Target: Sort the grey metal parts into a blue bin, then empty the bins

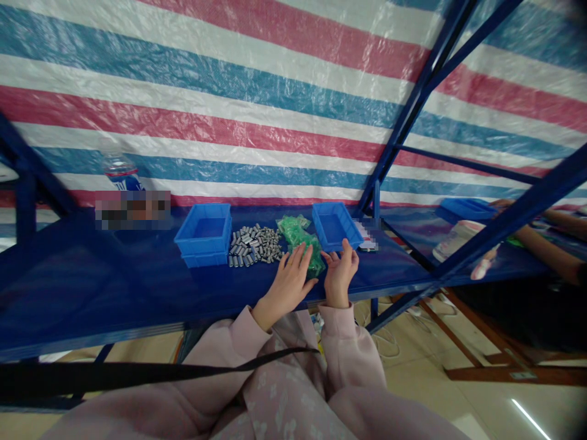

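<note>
My left hand (290, 280) lies with its fingers spread over the near end of a heap of translucent green plastic pieces (293, 228). Just right of that heap, my right hand (339, 273) is raised with loosely bent fingers apart, and no held object shows. Its fingertips are close to the front edge of a shallow blue tray (331, 227); whether they touch it I cannot tell. To the left of the green heap spreads a pile of small silver metal cylinders (251, 243). Beside them stand stacked blue bins (206, 253).
A plastic bottle (123, 171) stands at the back left of the blue table (137, 275). Blue metal struts (403, 122) rise at the right. Beyond them, another person's arm (545, 247) reaches toward a blue tray (468, 208). Striped sheeting (257, 91) hangs behind.
</note>
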Available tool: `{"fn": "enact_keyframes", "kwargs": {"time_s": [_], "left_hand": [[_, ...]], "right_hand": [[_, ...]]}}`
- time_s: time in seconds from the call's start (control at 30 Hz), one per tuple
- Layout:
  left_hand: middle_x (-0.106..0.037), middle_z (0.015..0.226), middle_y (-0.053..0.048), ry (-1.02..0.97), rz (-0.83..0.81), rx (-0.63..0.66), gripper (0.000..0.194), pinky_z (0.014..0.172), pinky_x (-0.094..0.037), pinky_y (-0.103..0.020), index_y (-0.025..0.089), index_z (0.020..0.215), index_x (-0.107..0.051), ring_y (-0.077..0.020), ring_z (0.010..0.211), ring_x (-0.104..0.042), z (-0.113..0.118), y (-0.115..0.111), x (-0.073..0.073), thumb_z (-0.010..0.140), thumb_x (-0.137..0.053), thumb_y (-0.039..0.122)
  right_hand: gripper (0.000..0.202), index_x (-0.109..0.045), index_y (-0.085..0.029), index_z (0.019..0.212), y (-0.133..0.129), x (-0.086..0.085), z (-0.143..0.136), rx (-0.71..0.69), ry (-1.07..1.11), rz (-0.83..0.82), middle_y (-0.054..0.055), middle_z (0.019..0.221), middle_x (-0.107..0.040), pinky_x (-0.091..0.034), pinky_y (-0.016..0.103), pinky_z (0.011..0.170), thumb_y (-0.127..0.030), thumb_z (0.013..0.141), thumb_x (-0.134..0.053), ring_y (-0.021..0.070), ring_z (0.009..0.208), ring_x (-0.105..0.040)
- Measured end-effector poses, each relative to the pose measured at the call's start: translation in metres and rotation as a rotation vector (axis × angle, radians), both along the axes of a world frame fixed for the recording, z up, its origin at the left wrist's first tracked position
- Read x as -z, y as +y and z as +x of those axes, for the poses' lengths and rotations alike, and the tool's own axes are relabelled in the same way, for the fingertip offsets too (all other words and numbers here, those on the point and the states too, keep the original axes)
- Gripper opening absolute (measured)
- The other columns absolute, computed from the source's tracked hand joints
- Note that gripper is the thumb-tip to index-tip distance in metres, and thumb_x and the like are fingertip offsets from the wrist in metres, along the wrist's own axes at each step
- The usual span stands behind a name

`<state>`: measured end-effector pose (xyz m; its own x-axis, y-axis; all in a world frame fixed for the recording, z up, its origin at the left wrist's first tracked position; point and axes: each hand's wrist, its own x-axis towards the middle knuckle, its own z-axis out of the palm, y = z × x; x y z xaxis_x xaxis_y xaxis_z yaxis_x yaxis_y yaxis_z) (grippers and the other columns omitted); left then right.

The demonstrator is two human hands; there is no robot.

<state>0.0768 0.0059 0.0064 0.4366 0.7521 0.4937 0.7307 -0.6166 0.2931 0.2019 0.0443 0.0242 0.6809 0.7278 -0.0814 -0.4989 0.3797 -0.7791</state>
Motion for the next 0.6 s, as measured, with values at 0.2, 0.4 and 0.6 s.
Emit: {"fn": "enact_keyframes", "kwargs": {"time_s": [0.2, 0.4, 0.6], "left_hand": [[-0.027, 0.153, -0.014, -0.304, 0.037, 0.049, 0.075, 0.110, -0.032, -0.044, 0.025, 0.150, -0.001, -0.0235, 0.140, -0.028, -0.015, -0.008, -0.016, 0.092, -0.048, 0.030], [-0.044, 0.141, -0.012, -0.537, 0.132, -0.092, 0.058, 0.108, -0.035, -0.042, 0.025, 0.141, -0.030, -0.0247, 0.132, -0.041, -0.047, -0.008, -0.029, 0.089, -0.055, 0.032], [-0.052, 0.126, -0.012, -0.651, 0.226, -0.346, 0.077, 0.095, -0.046, -0.041, 0.020, 0.130, -0.037, -0.0284, 0.115, -0.055, -0.086, -0.006, -0.048, 0.068, -0.076, 0.041]], "right_hand": [[0.066, -0.034, -0.028, 0.121, -0.026, -0.011, -0.043, -0.197, -0.058, 0.133, -0.004, 0.090, -0.054, -0.055, 0.027, 0.061, -0.040, 0.069, -0.072, 0.0107, 0.068, -0.058], [0.054, -0.042, -0.027, 0.117, -0.041, -0.017, -0.074, -0.446, -0.204, 0.212, -0.002, 0.093, -0.064, -0.054, 0.030, 0.078, -0.036, 0.073, -0.071, 0.0128, 0.078, -0.065], [0.051, -0.053, -0.025, 0.121, -0.048, -0.022, -0.083, -0.752, -0.459, 0.336, 0.007, 0.123, -0.062, -0.048, 0.036, 0.094, -0.036, 0.074, -0.071, 0.0214, 0.112, -0.058]]}}
